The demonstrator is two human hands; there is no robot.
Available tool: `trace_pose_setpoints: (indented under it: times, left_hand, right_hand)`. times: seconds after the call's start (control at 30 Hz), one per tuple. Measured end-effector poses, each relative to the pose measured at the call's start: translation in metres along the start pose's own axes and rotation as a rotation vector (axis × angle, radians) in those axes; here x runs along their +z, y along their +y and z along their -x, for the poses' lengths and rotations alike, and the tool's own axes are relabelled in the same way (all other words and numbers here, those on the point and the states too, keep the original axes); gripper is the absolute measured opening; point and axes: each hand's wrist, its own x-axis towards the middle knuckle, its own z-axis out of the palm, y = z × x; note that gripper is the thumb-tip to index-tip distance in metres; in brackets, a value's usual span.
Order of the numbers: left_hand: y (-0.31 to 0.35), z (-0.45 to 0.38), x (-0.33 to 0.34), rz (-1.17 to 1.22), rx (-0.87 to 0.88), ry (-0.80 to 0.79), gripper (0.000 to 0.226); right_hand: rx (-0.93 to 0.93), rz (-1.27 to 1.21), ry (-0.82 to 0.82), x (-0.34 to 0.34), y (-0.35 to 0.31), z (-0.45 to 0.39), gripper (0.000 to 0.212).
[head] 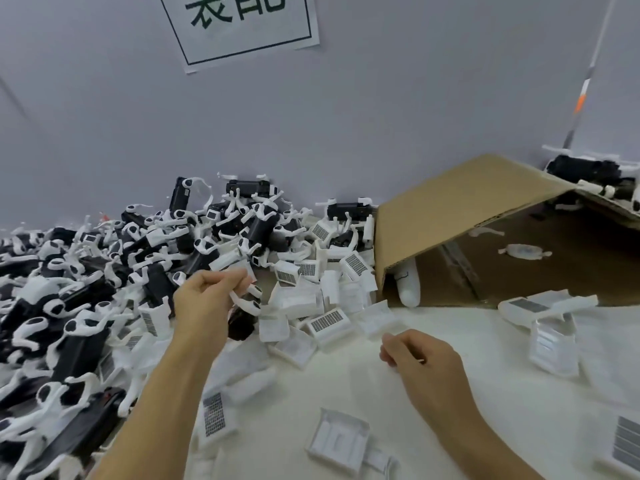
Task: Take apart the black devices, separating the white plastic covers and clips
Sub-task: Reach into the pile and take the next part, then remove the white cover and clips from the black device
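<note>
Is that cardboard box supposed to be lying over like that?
Probably not a neat setup: the cardboard box lies tipped on its side, mouth open, with a few white pieces inside and white covers scattered before it.

I see a pale grey wall bearing a paper sign, above a white tabletop.
</note>
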Motion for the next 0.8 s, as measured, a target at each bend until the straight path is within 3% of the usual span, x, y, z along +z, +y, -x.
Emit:
trace_pose_setpoints:
  times: [0.17, 0.23, 0.27, 0.33, 0.37, 0.47, 0.63, 0.73, 0.8]
  left_hand:
    - [0.014, 0.036, 0.016, 0.695, -0.243, -0.116, 0.006]
    - [0.019, 0.055, 0.019, 0.922, -0.281, -0.226, 0.025]
    - [0.017, 0.066, 0.022, 0.928, -0.295, -0.281, 0.035]
    - [0.008, 0.089, 0.032, 0.78, -0.342, -0.393, 0.022]
    - [0.002, 0.102, 0.038, 0.759, -0.409, -0.426, 0.013]
    - [-0.014, 0.125, 0.048, 0.658, -0.542, -0.437, 0.024]
    - [-0.034, 0.141, 0.053, 0.28, -0.373, -0.504, 0.061]
    - [-0.034, 0.146, 0.049, 0.256, -0.275, -0.517, 0.039]
    - [-0.032, 0.146, 0.047, 0.327, -0.317, -0.513, 0.046]
  right_hand:
    - [-0.086, -0.067, 0.005, -0.002, -0.01, 0.006, 0.036]
    - [-0.179, -0.099, -0.054, -0.001, -0.016, 0.014, 0.044]
    - [-0.212, -0.107, -0.11, 0.001, -0.019, 0.019, 0.047]
    - [-0.254, -0.129, -0.21, 0.005, -0.024, 0.03, 0.06]
    - [-0.27, -0.143, -0.216, 0.005, -0.024, 0.034, 0.066]
    - [-0.264, -0.188, -0.141, 0.005, -0.023, 0.039, 0.074]
    - [-0.383, -0.091, -0.019, 0.002, -0.026, 0.037, 0.07]
    - [-0.397, -0.107, 0.006, 0.0, -0.022, 0.038, 0.071]
    - [-0.393, -0.113, -0.029, 0.0, -0.018, 0.04, 0.081]
